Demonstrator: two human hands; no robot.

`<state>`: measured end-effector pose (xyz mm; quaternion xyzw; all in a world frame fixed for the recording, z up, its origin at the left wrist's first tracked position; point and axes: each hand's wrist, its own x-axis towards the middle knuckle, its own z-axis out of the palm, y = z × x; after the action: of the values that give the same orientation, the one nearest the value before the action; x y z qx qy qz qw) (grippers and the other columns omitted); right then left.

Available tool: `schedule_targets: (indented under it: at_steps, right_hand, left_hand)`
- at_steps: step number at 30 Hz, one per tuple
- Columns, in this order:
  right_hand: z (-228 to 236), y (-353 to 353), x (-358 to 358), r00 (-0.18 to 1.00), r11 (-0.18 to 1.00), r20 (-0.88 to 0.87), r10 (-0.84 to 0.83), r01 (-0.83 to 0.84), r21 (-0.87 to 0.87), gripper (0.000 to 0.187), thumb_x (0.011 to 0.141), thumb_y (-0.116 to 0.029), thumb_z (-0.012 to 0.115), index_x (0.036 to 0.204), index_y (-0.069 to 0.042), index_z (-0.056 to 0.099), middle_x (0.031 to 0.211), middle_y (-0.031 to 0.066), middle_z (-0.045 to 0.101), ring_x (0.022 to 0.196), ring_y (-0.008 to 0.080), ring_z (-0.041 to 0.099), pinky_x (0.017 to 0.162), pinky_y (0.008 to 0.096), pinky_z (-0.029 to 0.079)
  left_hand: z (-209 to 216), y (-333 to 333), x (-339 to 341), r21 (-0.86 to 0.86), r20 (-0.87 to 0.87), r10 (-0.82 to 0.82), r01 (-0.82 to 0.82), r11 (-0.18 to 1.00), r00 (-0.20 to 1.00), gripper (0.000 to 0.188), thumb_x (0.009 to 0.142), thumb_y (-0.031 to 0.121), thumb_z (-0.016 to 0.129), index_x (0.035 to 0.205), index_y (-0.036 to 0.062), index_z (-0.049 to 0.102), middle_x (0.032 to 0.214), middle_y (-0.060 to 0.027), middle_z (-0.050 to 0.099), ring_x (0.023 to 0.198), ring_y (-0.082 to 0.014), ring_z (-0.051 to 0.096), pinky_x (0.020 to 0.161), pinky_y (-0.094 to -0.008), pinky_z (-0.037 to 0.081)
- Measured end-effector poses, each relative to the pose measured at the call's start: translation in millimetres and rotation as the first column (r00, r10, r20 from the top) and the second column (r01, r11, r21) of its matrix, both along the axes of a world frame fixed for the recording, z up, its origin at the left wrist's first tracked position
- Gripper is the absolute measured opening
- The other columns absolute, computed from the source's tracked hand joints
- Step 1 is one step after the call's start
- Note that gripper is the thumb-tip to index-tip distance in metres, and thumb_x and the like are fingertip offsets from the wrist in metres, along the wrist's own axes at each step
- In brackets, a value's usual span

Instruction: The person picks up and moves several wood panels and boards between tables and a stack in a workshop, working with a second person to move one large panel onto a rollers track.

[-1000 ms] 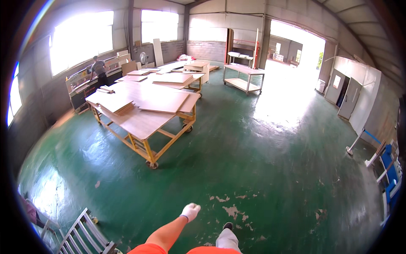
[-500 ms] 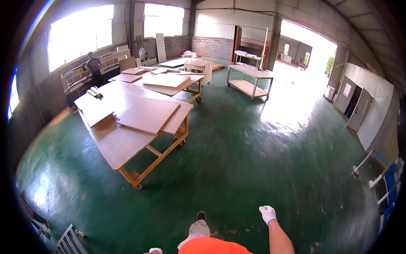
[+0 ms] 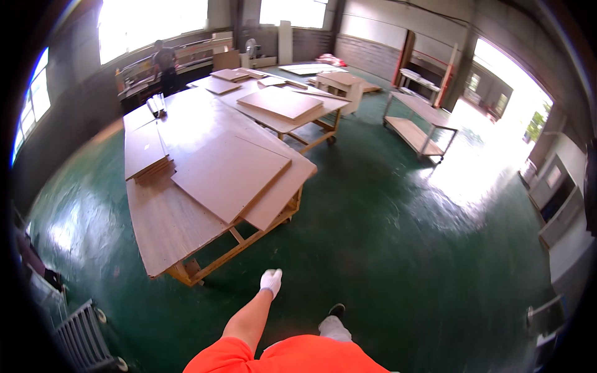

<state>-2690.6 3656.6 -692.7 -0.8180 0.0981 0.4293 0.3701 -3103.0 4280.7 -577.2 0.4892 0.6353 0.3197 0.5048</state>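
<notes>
My left hand (image 3: 271, 282), in a white glove, swings forward at the end of my outstretched arm, above the green floor. Its fingers look curled closed, and nothing shows in them. The nearest thing to it is the close corner of a big wooden-topped worktable (image 3: 171, 217) on a wheeled frame. On that table lie a large flat panel (image 3: 233, 171) and, to its left, a short stack of panels (image 3: 144, 149). Some thin strips (image 3: 157, 105) sit farther back on it. My right hand is out of the picture.
Behind the first table stands a second table (image 3: 311, 127) with more boards. A two-shelf trolley (image 3: 423, 118) is at the right, near a bright doorway. Another person (image 3: 165, 65) stands by a long machine at the far left. A grey slatted rack (image 3: 87, 336) is at lower left.
I have stepped closer to the large table, and the view has turned left and tilted. My left hand has swung forward into view; my right hand has dropped out of it.
</notes>
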Motion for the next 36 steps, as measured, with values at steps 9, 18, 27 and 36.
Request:
schedule_targets:
  at_steps: [9, 18, 27, 36]
  right_hand:
    - [57.7, 335.9, 298.4, 0.877, 0.84, 0.085, 0.473, -0.42, -0.344, 0.035, 0.093, -0.043, 0.05, 0.089, -0.01, 0.059, 0.082, 0.0223, 0.064, 0.071, 0.0401, 0.061, 0.07, 0.0531, 0.051]
    - [221.4, 883.9, 68.9, 0.647, 0.6, 0.033, 0.762, -0.724, 0.342, 0.03, 0.096, -0.025, 0.061, 0.07, -0.02, 0.045, 0.061, -0.0066, 0.037, 0.047, 0.0067, 0.034, 0.042, 0.026, 0.026]
    - [214.8, 1064.0, -145.1, 0.569, 0.757, -0.541, 0.62, -0.251, 0.604, 0.039, 0.095, -0.032, 0.069, 0.122, -0.006, 0.063, 0.116, 0.0129, 0.069, 0.107, 0.0294, 0.067, 0.093, 0.0503, 0.054]
    - [299.4, 1140.3, -31.0, 0.716, 0.636, -0.231, 0.658, -0.365, 0.68, 0.018, 0.082, -0.007, 0.072, 0.098, 0.0, 0.07, 0.091, 0.0114, 0.072, 0.084, 0.0283, 0.071, 0.08, 0.0433, 0.06]
  left_hand:
    - [24.9, 185.9, 67.4, -0.27, -0.043, 0.525, -0.516, 0.813, 0.85, 0.077, 0.087, 0.043, 0.071, 0.142, -0.0063, 0.047, 0.141, -0.0293, 0.053, 0.132, -0.0408, 0.052, 0.109, -0.0427, 0.042]
    - [-12.8, 246.4, -6.2, -0.455, 0.374, 0.842, -0.714, 0.532, 0.389, 0.057, 0.086, 0.027, 0.081, 0.128, -0.0032, 0.057, 0.126, -0.0144, 0.064, 0.11, -0.0306, 0.063, 0.093, -0.0443, 0.051]
    - [130.9, 274.0, 52.1, -0.639, 0.311, 0.847, -0.565, 0.522, 0.431, 0.033, 0.09, 0.037, 0.076, 0.103, 0.0093, 0.065, 0.08, -0.0025, 0.068, 0.054, -0.0201, 0.058, 0.039, -0.0353, 0.035]
    - [149.0, 332.6, 144.0, -0.614, 0.714, 0.695, -0.398, 0.681, 0.089, 0.03, 0.096, 0.021, 0.068, 0.121, 0.0044, 0.063, 0.117, -0.0087, 0.069, 0.106, -0.0267, 0.067, 0.092, -0.0433, 0.055]
